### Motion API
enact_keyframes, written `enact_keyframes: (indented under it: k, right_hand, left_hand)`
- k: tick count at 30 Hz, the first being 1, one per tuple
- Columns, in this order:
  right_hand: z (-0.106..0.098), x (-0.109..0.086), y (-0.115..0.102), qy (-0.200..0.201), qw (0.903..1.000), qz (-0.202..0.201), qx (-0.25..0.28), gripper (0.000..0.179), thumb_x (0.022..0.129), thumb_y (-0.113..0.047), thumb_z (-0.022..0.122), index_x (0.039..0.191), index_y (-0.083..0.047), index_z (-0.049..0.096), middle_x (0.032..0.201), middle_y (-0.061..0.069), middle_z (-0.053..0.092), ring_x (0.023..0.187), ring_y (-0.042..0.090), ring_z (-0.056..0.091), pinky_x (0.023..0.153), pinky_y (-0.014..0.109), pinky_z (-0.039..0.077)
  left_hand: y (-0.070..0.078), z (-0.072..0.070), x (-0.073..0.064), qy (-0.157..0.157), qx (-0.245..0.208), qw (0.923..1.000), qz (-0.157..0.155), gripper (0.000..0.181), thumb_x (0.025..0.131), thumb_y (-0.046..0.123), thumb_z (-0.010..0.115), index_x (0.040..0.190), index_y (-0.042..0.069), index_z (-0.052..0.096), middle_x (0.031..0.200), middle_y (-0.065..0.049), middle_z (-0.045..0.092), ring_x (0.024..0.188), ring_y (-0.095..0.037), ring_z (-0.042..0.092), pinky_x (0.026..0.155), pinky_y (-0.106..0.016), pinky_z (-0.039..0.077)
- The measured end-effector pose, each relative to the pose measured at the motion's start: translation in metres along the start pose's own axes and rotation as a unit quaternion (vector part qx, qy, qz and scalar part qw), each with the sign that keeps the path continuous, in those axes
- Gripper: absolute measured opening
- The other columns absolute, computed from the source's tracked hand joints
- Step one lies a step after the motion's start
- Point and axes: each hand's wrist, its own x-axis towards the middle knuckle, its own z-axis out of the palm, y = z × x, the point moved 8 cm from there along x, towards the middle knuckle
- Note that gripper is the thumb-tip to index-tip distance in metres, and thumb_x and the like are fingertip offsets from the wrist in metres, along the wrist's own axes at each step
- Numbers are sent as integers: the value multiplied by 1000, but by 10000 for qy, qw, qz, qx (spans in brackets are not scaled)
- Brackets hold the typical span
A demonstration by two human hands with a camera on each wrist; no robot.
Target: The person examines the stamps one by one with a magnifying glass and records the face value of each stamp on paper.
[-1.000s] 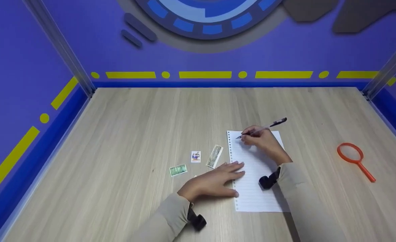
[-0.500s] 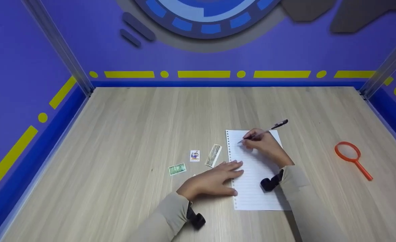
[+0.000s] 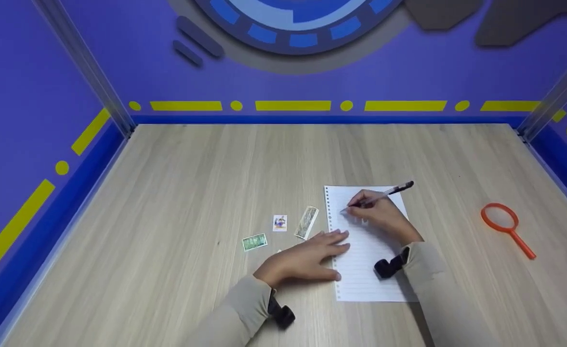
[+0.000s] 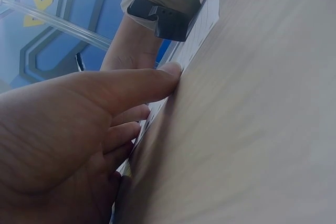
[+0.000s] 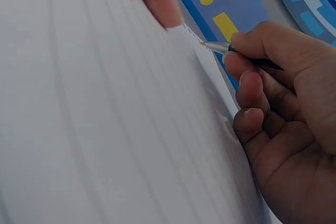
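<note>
Your right hand (image 3: pixel 383 213) pinches the pen (image 3: pixel 400 188) at the paper (image 3: pixel 365 279) below, likely writing, so your left hand (image 3: pixel 307 259), spread nearer you, should hold the paper steady.

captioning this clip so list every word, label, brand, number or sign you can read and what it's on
No words, labels, brands or numbers are readable.
Green stamp, cartoon stamp, long stamp: any print too small to read.
Pen: any marking too small to read.
Lined loose-leaf sheet: no legible writing.
Wall: decorative shapes, no lettering.
</note>
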Motion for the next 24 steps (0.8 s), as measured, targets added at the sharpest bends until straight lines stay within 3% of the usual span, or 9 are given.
enact_keyframes:
  k: [11,24]
  right_hand:
    - [2,-10,-7,-150,9994,-29,300,19,81,-16,76,94,-4,67,78,-4,62,63,5,52,58,19,41]
    - [2,-17,-4,-325,9993,-8,169,18,83,-16,73,95,-5,65,84,0,63,68,8,54,64,20,43]
  left_hand:
    - [0,-1,1,4,-66,10000,17,68,90,33,63,148,8,36,161,-5,19,150,-17,13,123,-33,7]
    - [0,-1,0,-5,-83,10000,-37,68,91,34,62,148,9,36,161,-4,19,150,-18,13,123,-34,7]
